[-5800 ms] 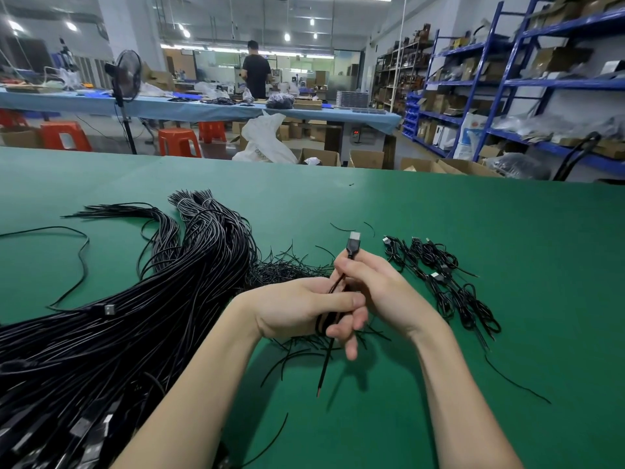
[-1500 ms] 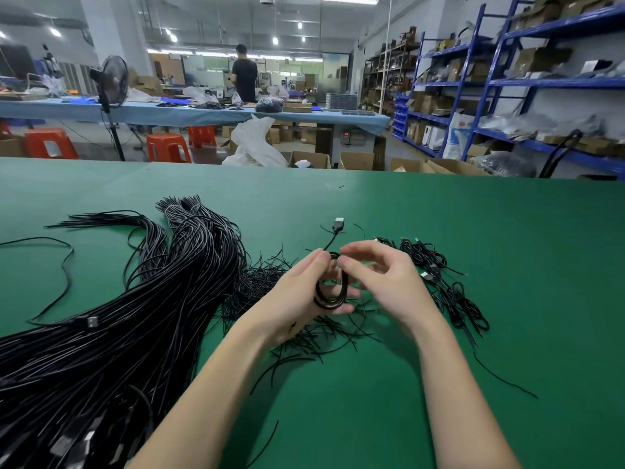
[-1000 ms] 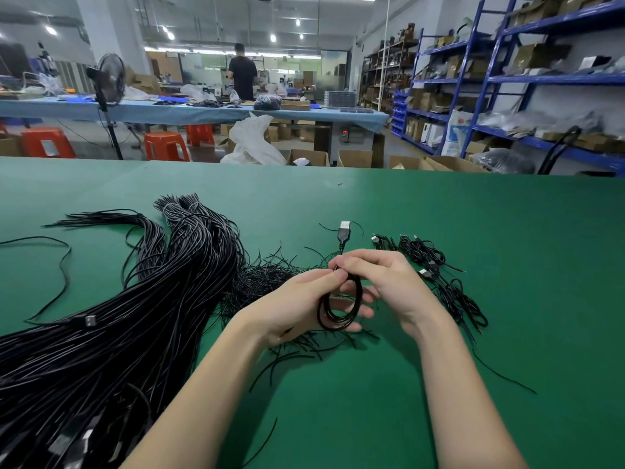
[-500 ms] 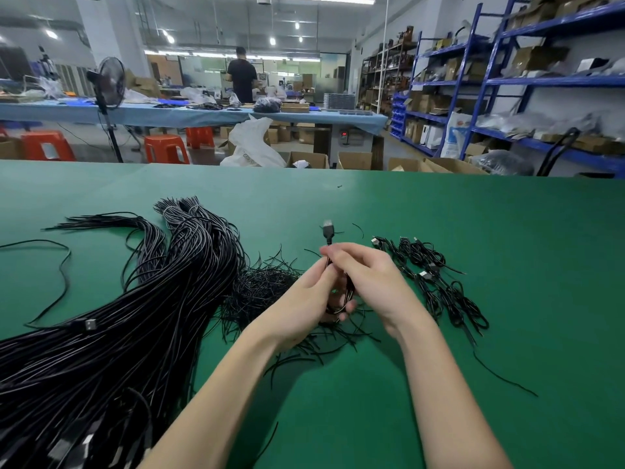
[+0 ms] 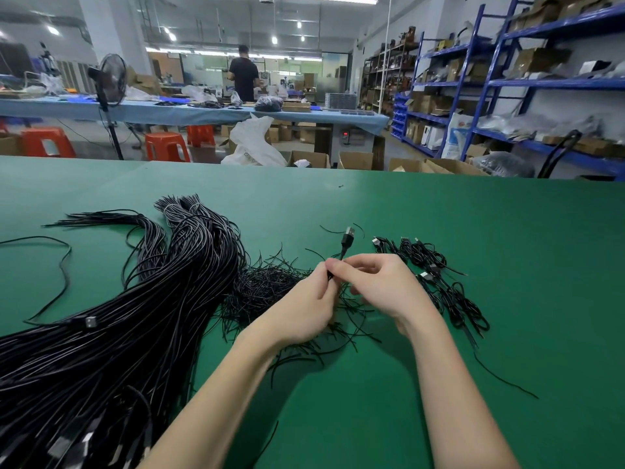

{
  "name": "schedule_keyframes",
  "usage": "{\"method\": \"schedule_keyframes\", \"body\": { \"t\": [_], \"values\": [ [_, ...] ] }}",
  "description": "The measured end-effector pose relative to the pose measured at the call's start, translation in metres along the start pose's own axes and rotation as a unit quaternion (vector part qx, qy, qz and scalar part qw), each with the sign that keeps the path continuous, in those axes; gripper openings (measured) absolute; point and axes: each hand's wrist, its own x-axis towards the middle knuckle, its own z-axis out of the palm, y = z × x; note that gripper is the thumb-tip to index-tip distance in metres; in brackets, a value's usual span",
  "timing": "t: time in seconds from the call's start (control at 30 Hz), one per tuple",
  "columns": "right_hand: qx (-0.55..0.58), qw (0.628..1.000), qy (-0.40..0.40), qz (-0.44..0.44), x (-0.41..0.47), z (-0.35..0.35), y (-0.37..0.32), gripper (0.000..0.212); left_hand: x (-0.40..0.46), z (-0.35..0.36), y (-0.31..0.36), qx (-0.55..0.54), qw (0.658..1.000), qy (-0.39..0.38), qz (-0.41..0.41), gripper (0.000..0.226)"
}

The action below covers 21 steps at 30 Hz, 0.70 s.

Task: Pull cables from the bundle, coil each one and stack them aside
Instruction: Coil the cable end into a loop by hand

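Note:
A thick bundle of black cables lies across the left of the green table. My left hand and my right hand meet at the table's middle, both pinching one coiled black cable. Its USB plug sticks up above my fingers; the coil itself is mostly hidden between my hands. To the right lies a stack of coiled cables in a row.
A heap of short black ties lies under and left of my hands. One loose cable curls at the far left. Beyond the table's far edge are boxes, orange stools, a fan, blue shelves and a person standing at another bench.
The open loop seen a second ago has been squeezed between my hands. My fingers have closed together at the coil's top, and the plug has shifted slightly.

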Motion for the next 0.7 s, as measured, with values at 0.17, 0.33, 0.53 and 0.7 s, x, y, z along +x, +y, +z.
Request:
{"method": "schedule_keyframes", "body": {
  "t": [0.17,0.33,0.53,0.7],
  "values": [
    [0.082,0.996,-0.010,0.015,-0.004,0.000,-0.003,0.012,0.000,0.004,-0.005,0.106,0.993,0.023,0.049,0.024],
    [0.135,0.990,-0.018,0.040,-0.002,0.001,0.001,0.007,0.001,0.009,-0.010,0.122,0.992,0.017,0.041,0.035],
    [0.171,0.981,-0.073,0.050,-0.001,-0.003,0.007,0.004,-0.002,0.003,-0.007,0.139,0.989,-0.009,0.052,0.059],
    [0.165,0.984,-0.055,0.036,-0.001,-0.005,0.012,0.010,-0.001,0.003,-0.001,0.098,0.994,-0.014,0.037,0.032]
  ]
}}
